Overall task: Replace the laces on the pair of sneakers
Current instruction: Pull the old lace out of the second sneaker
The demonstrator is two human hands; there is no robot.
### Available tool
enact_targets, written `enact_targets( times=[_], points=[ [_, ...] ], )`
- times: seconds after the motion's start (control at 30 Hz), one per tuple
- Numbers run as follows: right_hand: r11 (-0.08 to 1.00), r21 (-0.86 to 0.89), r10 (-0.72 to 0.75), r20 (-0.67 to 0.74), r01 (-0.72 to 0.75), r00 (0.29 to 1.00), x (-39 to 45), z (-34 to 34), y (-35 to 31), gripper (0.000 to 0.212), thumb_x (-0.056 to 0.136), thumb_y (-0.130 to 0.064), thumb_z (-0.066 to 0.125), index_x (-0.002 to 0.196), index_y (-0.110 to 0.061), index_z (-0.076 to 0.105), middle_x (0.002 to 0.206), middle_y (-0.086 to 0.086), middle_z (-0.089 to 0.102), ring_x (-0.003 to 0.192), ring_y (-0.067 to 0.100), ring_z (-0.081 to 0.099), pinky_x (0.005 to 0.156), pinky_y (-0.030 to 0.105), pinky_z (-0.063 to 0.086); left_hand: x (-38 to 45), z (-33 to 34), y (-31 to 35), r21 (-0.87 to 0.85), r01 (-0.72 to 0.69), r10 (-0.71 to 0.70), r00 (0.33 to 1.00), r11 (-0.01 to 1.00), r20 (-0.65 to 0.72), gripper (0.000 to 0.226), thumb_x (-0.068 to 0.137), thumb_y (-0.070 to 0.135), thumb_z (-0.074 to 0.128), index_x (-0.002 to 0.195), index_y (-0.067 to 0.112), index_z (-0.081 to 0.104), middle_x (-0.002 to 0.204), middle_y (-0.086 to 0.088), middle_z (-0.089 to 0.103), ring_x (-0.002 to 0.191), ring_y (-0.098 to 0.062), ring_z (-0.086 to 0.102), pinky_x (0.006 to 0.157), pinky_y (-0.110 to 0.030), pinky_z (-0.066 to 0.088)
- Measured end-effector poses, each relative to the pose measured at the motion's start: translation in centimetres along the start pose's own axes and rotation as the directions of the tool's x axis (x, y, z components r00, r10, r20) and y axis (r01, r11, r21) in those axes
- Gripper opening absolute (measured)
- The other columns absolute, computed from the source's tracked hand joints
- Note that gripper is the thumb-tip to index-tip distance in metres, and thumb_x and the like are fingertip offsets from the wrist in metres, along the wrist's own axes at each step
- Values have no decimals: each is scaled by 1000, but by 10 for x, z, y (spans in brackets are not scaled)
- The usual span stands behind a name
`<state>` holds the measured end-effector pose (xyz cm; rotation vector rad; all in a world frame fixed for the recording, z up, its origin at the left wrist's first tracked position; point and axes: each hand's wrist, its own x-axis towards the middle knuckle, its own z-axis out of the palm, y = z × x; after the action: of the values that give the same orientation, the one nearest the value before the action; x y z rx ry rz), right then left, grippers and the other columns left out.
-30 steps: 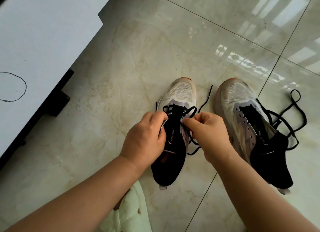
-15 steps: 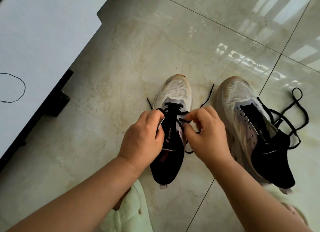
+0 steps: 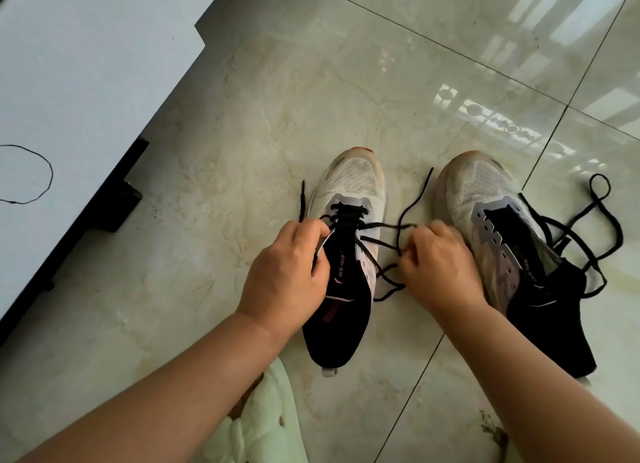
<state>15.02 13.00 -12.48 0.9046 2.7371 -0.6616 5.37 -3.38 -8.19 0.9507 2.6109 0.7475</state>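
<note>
1. Black lace runs through the front eyelets of the left-hand sneaker, at centre frame, toe pointing to the top of the frame.
2. Your right hand pinches the lace strand off the shoe's right side; the strand stretches roughly crosswise to the shoe's long axis, and its free tip trails toward the top.
3. Your left hand is curled at the shoe's left eyelet edge, gripping the other strand, and is nearer the next empty eyelets.
4. White lettering on the tongue is too small to read.
5. To the right lies the second sneaker, its lace loose on the tile floor.
</note>
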Motion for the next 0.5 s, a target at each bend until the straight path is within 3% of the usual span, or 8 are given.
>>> enact_targets(
  times=[0.07,0.13,0.23,0.3,0.4,0.5],
  points=[
    [983,-103,166,118,-154,979,-5,4,5,8,83,-10,51,80,-3,50,98,16,53,90,33,49,64,30,31,0,1,0,2,-1,1,1000,1000,-6,20,76,-2,63,94,5,60,84,-9,60,60,-30,58,51,-31,47],
    [984,-72,167,87,-161,982,-7,5,2,8,82,-9,51,80,-2,51,96,15,52,89,32,49,64,32,34,0,1,0,1,-4,4,1000,1000,-1,20,76,-3,63,94,5,60,83,-9,60,60,-30,58,50,-31,47],
    [978,201,-22,-127,48,992,-8,-4,-11,9,77,-4,58,85,-3,63,87,8,54,87,27,51,75,40,43,1,1,0,2,-11,11,1000,1000,6,19,76,-2,63,93,5,60,83,-8,59,57,-28,57,48,-32,47],
    [928,324,-128,-190,185,973,-7,-13,-22,11,77,-5,66,88,-6,67,86,2,55,85,21,52,75,35,44,1,1,-1,4,-14,14,1000,1000,6,18,77,-1,63,93,5,59,82,-8,59,58,-29,57,49,-31,47],
    [896,346,-225,-189,280,956,-3,-19,-33,9,77,-8,72,86,-7,71,84,2,57,83,20,52,73,26,39,1,1,-1,2,-17,17,1000,1000,15,18,77,0,63,94,5,58,83,-8,59,60,-29,58,50,-30,47],
    [901,265,-293,-209,343,933,0,-20,-36,2,78,-4,70,79,-3,70,78,8,59,77,27,54,68,35,45,2,0,-1,0,-19,19,1000,1000,18,18,77,-1,63,93,5,58,82,-8,59,61,-29,58,50,-30,46]
  ],
)
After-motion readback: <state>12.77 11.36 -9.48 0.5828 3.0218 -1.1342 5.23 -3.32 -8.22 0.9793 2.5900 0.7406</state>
